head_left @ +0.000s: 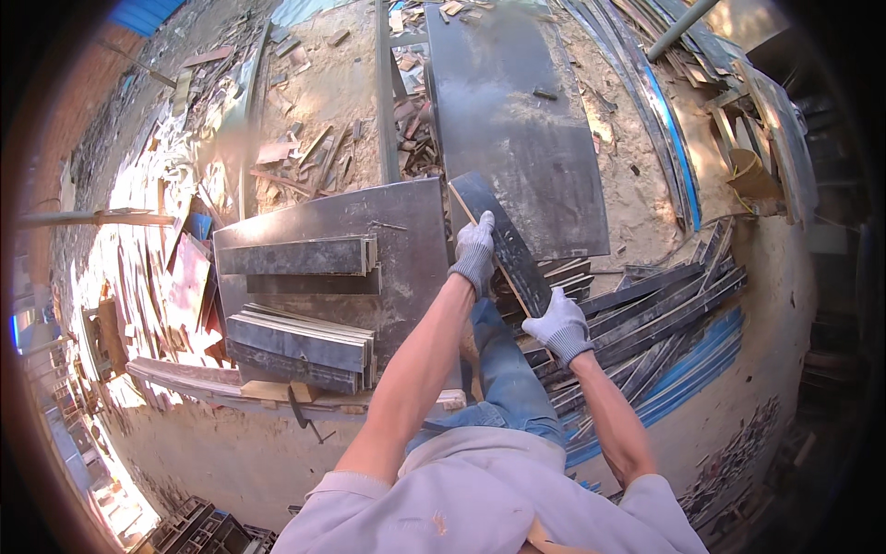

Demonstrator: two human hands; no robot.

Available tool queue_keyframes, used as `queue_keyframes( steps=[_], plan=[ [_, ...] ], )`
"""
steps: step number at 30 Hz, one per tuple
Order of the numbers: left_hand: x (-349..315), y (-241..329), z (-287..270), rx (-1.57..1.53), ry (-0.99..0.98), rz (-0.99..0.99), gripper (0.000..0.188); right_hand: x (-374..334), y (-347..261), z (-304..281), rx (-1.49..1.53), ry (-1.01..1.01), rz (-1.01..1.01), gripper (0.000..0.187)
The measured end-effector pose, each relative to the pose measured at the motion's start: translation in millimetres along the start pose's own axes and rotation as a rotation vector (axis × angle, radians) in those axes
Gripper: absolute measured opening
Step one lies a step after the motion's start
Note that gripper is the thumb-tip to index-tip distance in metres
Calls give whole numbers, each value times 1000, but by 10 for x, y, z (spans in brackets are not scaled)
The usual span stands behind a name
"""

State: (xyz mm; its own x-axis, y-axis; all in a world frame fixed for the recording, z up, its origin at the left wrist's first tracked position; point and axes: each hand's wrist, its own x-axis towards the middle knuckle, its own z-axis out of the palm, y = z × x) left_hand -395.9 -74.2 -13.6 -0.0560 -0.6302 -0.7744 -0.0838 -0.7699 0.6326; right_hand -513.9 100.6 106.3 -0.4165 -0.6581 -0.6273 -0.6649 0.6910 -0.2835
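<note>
A dark plywood strip (503, 235) with a pale raw edge slants in front of me, its far end over a large dark panel. Wrapped round its left edge, my left hand (474, 247) in a grey knit glove grips it near the middle. Closer to my body, my right hand (559, 323), gloved alike, is closed on its near end. To the left, a stack of dark strips (300, 346) lies on a dark board (406, 217), with a smaller stack (295, 257) beyond it.
A long dark panel (517, 111) stretches away ahead. Loose dark strips (646, 305) are heaped at my right, with blue-faced strips (688, 374) beneath. Scrap wood (314, 157) litters the sandy ground, and more piled boards (189, 286) lie at the left. A thin metal tool (303, 411) hangs at the board's near edge.
</note>
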Motion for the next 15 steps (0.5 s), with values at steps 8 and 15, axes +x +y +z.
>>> queue_keyframes(
  steps=[8, 15],
  plan=[
    [976, -83, 102, 161, -103, 123, 29, 463, -361, -144, -112, -44, 54, 69],
    [1706, -277, 1, 441, -54, 624, 22, 662, -613, -193, -114, -14, 20, 68]
  ],
)
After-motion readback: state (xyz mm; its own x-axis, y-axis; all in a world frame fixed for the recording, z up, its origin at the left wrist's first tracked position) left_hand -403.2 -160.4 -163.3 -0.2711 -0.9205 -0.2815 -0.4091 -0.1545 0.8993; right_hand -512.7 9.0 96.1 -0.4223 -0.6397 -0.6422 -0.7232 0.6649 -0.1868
